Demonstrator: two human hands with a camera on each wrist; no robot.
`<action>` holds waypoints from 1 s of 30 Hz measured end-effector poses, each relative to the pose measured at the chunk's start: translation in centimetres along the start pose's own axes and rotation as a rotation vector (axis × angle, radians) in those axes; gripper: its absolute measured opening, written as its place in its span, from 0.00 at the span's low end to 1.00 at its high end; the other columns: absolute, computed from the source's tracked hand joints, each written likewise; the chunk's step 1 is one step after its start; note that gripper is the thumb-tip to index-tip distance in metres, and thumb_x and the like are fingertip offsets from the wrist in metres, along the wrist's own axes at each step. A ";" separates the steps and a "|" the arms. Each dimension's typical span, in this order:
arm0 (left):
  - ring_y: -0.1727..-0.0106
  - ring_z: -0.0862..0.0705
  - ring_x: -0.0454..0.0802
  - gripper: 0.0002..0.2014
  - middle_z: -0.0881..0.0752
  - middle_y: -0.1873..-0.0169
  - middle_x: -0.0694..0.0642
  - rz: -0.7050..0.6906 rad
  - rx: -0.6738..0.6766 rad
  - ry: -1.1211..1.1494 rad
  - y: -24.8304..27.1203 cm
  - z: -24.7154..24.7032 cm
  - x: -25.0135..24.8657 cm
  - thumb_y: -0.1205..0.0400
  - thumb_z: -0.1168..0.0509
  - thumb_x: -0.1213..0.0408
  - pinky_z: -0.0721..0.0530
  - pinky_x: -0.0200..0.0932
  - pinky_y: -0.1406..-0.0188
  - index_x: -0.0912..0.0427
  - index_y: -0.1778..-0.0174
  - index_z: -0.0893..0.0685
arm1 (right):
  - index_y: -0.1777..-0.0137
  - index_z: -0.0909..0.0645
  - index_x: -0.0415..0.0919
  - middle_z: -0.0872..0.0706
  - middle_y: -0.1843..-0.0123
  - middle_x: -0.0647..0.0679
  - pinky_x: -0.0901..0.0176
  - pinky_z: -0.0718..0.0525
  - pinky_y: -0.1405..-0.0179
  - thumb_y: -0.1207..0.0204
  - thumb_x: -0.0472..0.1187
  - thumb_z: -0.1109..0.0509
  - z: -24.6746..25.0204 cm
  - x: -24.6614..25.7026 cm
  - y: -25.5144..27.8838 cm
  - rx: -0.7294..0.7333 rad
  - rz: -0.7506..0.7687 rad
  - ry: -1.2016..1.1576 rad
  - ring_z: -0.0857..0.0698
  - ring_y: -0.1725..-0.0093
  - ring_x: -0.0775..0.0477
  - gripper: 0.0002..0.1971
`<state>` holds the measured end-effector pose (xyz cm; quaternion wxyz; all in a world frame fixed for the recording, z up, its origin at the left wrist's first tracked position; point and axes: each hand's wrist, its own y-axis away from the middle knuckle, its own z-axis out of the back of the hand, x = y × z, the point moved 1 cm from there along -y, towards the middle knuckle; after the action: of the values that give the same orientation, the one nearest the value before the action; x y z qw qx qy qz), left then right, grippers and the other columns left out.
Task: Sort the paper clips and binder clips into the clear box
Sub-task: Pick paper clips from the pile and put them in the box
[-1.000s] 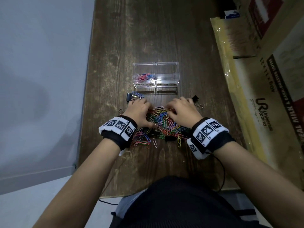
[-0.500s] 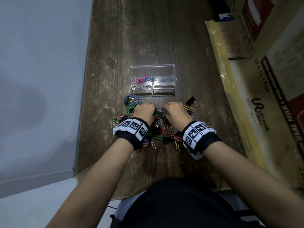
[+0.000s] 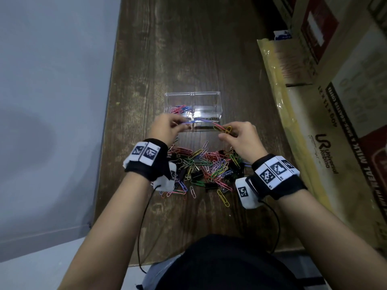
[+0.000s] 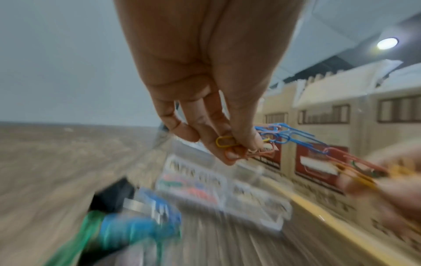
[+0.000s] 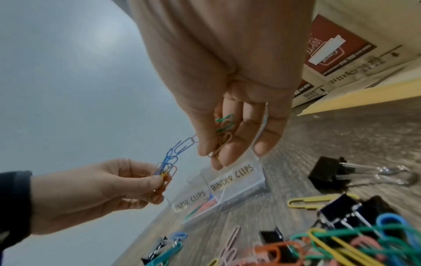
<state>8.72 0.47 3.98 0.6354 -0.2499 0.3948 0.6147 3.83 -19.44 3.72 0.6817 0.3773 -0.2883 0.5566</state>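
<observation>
My left hand (image 3: 167,127) and right hand (image 3: 238,136) each pinch one end of a tangled string of paper clips (image 3: 201,120) above the clear box (image 3: 193,95), which holds few; most of the pile (image 3: 206,168), binder clips included, remains unsorted.

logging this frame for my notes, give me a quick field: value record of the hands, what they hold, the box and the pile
left hand: pinches one end of a linked paper clip bunch
right hand: pinches the other end, yellow clips showing
clear box: two compartments, labelled paper clips and binder clips
paper clips side: a few coloured clips inside
binder clips side: looks empty
pile: mixed clips on wooden table
</observation>
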 end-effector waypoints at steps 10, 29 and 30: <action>0.46 0.14 0.57 0.12 0.11 0.49 0.62 0.028 -0.089 -0.452 -7.6 3.8 -1.1 0.24 0.29 0.62 0.19 0.47 0.43 0.61 0.46 0.13 | 0.49 0.16 0.35 0.11 0.64 0.47 0.62 0.13 0.68 0.26 0.35 0.28 0.3 -0.1 -1.0 0.010 -0.087 -0.102 0.16 0.71 0.55 0.07; 0.40 0.19 0.61 0.13 0.16 0.43 0.61 -0.016 -0.031 -0.550 -1.3 2.0 4.4 0.23 0.37 0.72 0.23 0.54 0.40 0.59 0.44 0.16 | 0.36 0.19 0.37 0.14 0.39 0.39 0.48 0.21 0.32 0.21 0.31 0.36 -4.4 9.4 -9.2 0.157 0.220 0.354 0.17 0.38 0.40 0.15; 0.37 0.21 0.61 0.14 0.18 0.40 0.61 -0.035 0.021 -0.622 -1.6 1.9 4.3 0.22 0.35 0.69 0.25 0.55 0.38 0.58 0.41 0.18 | 0.39 0.17 0.36 0.13 0.41 0.39 0.51 0.20 0.34 0.21 0.30 0.37 -4.2 9.0 -8.7 0.139 0.232 0.345 0.16 0.39 0.41 0.14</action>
<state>10.34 4.32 1.25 0.7389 -0.0498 0.1833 0.6465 14.13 -11.93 7.03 0.6245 0.2868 -0.1696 0.7064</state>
